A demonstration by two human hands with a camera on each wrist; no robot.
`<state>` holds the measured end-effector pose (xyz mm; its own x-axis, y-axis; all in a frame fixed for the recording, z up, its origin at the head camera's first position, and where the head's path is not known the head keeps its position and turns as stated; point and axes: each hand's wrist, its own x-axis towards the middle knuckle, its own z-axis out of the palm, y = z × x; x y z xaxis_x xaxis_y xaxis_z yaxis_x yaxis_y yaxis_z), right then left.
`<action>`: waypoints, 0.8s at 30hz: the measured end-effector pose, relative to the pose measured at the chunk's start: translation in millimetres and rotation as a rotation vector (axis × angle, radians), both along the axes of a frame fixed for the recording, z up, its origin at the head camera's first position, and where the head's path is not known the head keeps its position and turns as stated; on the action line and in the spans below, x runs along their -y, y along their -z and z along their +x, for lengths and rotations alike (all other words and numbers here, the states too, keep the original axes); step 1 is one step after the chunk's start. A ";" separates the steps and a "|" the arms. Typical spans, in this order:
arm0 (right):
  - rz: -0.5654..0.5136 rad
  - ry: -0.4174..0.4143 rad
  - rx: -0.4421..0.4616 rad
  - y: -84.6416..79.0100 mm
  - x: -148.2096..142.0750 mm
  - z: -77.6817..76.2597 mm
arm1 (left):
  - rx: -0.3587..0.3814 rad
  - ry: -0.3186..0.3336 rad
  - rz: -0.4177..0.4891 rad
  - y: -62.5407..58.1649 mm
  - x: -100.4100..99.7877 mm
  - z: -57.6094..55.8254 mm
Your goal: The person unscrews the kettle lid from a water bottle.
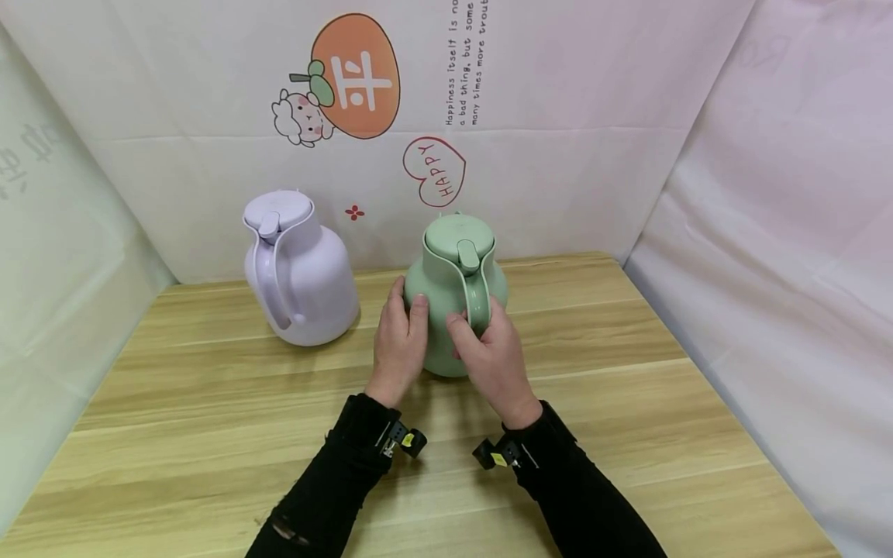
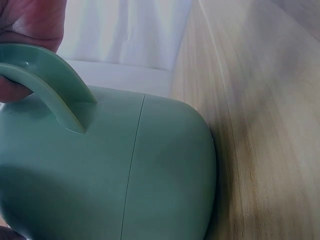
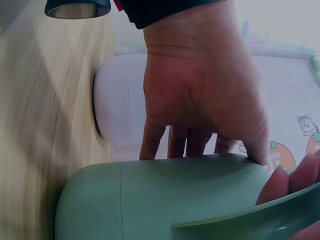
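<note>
A sage-green thermal jug [image 1: 439, 341] with a round lid [image 1: 459, 235] stands upright on the wooden table, its handle turned towards me. My right hand [image 1: 497, 356] grips that handle [image 1: 477, 298], fingers through the loop and thumb across the near side. Against the jug's left side rests my left hand [image 1: 399, 341], its fingers fairly straight and the thumb on the nearer surface. In the right wrist view the left hand [image 3: 200, 90] touches the green body, and its fingertips are hidden behind it. The left wrist view shows the jug's base [image 2: 175, 165] close to the tabletop.
A lilac jug [image 1: 317, 271] of similar shape stands at the back left, beyond my left hand. Behind both jugs hangs a white printed cloth [image 1: 558, 178]. More white cloth hangs at each side of the wooden table [image 1: 209, 434].
</note>
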<state>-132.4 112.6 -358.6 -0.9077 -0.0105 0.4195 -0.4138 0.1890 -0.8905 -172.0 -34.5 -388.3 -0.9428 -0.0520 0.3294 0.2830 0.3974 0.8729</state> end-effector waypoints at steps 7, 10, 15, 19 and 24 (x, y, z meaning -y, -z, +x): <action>-0.003 0.007 -0.035 1.3 0.1 -1.1 | 0.009 0.006 -0.012 -1.3 0.5 -0.1; 0.002 0.014 -0.041 1.7 -0.1 -1.9 | 0.020 0.006 -0.023 -1.7 1.5 -0.7; 0.010 0.022 -0.036 1.2 0.0 -2.0 | 0.017 0.013 -0.034 -3.6 6.1 -3.6; 0.011 0.031 -0.031 0.4 0.5 -1.7 | 0.002 0.001 -0.046 -12.5 12.0 -4.8; 0.009 0.030 -0.029 0.5 1.2 -2.0 | -0.079 0.012 -0.039 -32.3 19.1 -6.0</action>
<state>-134.4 111.4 -359.0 -0.8950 0.0127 0.4458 -0.4336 0.2095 -0.8764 -178.0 -53.6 -355.9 -0.9143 -0.0265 0.4041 0.3553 0.4263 0.8319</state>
